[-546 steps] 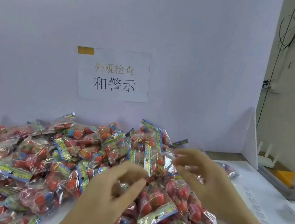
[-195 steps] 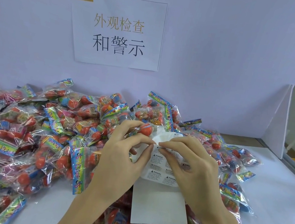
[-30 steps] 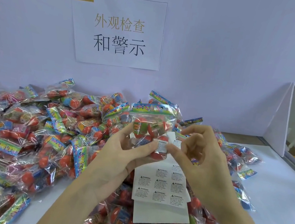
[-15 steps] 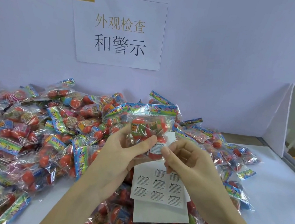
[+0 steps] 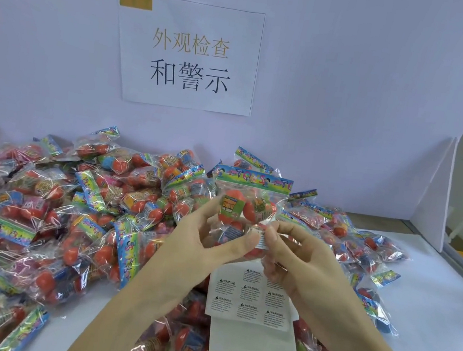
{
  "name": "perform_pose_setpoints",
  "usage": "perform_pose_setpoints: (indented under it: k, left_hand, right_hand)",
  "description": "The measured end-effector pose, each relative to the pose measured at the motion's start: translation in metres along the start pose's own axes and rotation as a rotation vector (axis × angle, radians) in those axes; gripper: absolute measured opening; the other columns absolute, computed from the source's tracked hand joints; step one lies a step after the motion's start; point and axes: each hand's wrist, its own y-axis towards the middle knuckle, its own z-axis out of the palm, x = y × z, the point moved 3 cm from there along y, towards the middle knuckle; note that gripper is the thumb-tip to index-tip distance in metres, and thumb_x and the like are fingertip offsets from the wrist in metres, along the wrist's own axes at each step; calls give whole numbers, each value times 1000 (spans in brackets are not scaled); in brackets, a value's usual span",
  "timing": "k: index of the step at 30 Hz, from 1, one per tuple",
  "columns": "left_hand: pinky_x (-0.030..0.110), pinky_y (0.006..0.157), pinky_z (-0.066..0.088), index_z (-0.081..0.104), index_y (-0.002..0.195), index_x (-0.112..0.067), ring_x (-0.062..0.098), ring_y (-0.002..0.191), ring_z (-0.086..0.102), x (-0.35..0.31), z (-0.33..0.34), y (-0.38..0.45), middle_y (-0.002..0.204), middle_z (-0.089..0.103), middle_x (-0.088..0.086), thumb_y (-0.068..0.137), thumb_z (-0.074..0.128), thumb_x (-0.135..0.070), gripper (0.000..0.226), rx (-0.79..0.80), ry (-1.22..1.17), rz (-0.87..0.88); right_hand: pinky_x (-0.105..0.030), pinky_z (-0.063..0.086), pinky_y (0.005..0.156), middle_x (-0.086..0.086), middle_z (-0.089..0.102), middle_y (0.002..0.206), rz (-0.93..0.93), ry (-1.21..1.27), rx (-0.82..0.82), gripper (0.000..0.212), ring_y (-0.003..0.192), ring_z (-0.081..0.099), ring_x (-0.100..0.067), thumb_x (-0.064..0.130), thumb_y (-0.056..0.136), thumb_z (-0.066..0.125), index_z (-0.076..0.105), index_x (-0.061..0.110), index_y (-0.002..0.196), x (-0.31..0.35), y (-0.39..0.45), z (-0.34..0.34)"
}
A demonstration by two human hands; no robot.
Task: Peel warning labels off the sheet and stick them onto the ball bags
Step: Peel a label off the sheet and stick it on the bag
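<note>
The left hand held one ball bag upright above the pile, its printed header uppermost and its clear face turned toward the camera, presumably so that the film lay taut and reachable. Its grip was curled round the bag's lower part, thumb in front. The right hand pressed a small white label against the bag's lower front with thumb and forefinger pinched on it (probably smoothing it down, though whether it was fully stuck could not be told). The label sheet lay flat just below both hands on top of loose bags, within easy reach for the next peel; several printed labels remained on it. Further bags were heaped across the white bench against the back wall, under a paper sign. The label's text was too small to read, the left fingers behind the bag were hidden, and both forearms were cut off at the lower edge.
</note>
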Motion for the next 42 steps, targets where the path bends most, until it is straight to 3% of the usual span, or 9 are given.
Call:
perform_pose_setpoints:
  k: [8, 14, 20, 24, 27, 31, 36, 39, 42]
  left_hand:
    - [42, 97, 61, 78, 118, -25, 31, 114, 73, 2, -4, 1, 121, 77, 10, 75, 92, -34, 46, -82, -111, -15]
    - [41, 95, 62, 78, 118, -17, 31, 106, 75, 3, -2, 3, 118, 77, 14, 82, 90, -28, 39, -107, -201, -29]
    - [56, 102, 56, 81, 106, -27, 33, 101, 75, 3, 6, -1, 103, 80, 8, 81, 88, -42, 30, -225, -28, 15]
    - [31, 85, 62, 80, 104, -39, 24, 89, 73, -1, 9, -3, 89, 79, -3, 80, 77, -46, 25, -281, 67, 94]
    - [28, 89, 60, 78, 107, -41, 16, 96, 75, -1, 11, -2, 101, 80, -6, 86, 75, -42, 22, -244, 69, 86]
    - [32, 96, 57, 78, 111, -37, 8, 107, 73, -1, 7, -3, 112, 79, -11, 88, 81, -39, 23, -226, 93, 57]
    - [13, 80, 55, 75, 115, -39, -12, 98, 69, 4, -3, -1, 104, 78, -7, 62, 94, -58, 59, -336, 143, 9]
    - [16, 80, 58, 72, 111, -55, 2, 99, 75, 9, -1, 1, 109, 77, -7, 62, 88, -71, 54, -305, 98, -6]
    - [12, 78, 56, 73, 112, -50, 13, 90, 79, 8, 3, 2, 109, 78, -14, 74, 88, -55, 41, -237, 71, 31]
  right_hand:
    - [-26, 52, 71, -4, 61, 79, -67, 57, -24, 28, 69, 56, -18, 37, 90, 79, 69, 12, 97, 1, -1, 2]
    - [-24, 53, 70, 1, 66, 74, -118, -146, -39, 32, 67, 62, -14, 51, 84, 74, 69, 37, 112, 6, -4, 6]
    - [-22, 48, 61, 6, 57, 65, -216, -219, -93, 31, 59, 53, -12, 44, 87, 70, 64, 30, 115, 5, -6, 11]
    - [-24, 48, 62, -1, 55, 74, -235, -170, -72, 19, 64, 53, -14, 44, 97, 67, 69, 36, 114, 3, -6, 10]
    - [-27, 49, 65, -3, 54, 77, -199, -66, -52, 21, 70, 53, -16, 36, 96, 64, 74, 47, 112, 1, -5, 9]
    - [-31, 51, 68, -6, 59, 78, -107, -56, 30, 20, 71, 59, -19, 38, 98, 62, 74, 32, 114, 5, -4, 8]
    - [-40, 58, 65, -18, 76, 88, -36, -199, 35, 34, 71, 73, -40, 58, 92, 67, 71, 27, 105, 12, -5, 2]
    - [-37, 56, 63, -16, 77, 85, 9, -232, 16, 32, 67, 72, -35, 56, 94, 67, 69, 24, 100, 13, -3, -5]
    - [-37, 56, 63, -11, 79, 90, 51, -237, -45, 34, 69, 69, -39, 50, 98, 67, 68, 18, 110, 10, 1, -16]
